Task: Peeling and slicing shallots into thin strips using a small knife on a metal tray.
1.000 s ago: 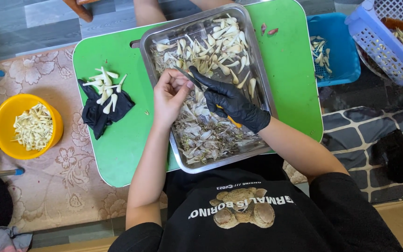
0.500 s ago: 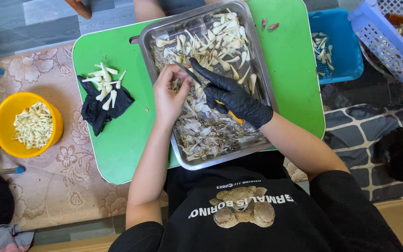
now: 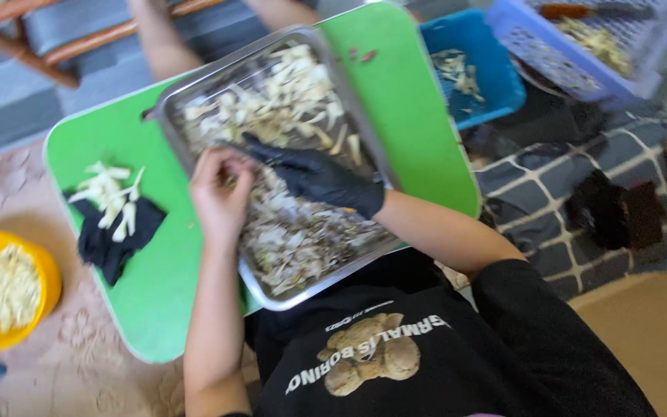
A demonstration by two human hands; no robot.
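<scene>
Over a metal tray [image 3: 165,123] of garlic cloves and skins, the bare left hand [image 3: 219,193] pinches a clove; the black-gloved right hand [image 3: 319,179], grip closed on what looks like a small knife, seems mid-peel, with stripping the skin apparently next.

A low green plastic table with rounded corners [image 3: 418,116] carries a rectangular metal tray [image 3: 260,289] heaped with pale slivers and husks — beside it lies a crumpled black cloth [image 3: 113,239] topped with white peeled pieces [image 3: 110,197]. Two small reddish scraps [image 3: 363,55] sit near the table's far edge.
</scene>
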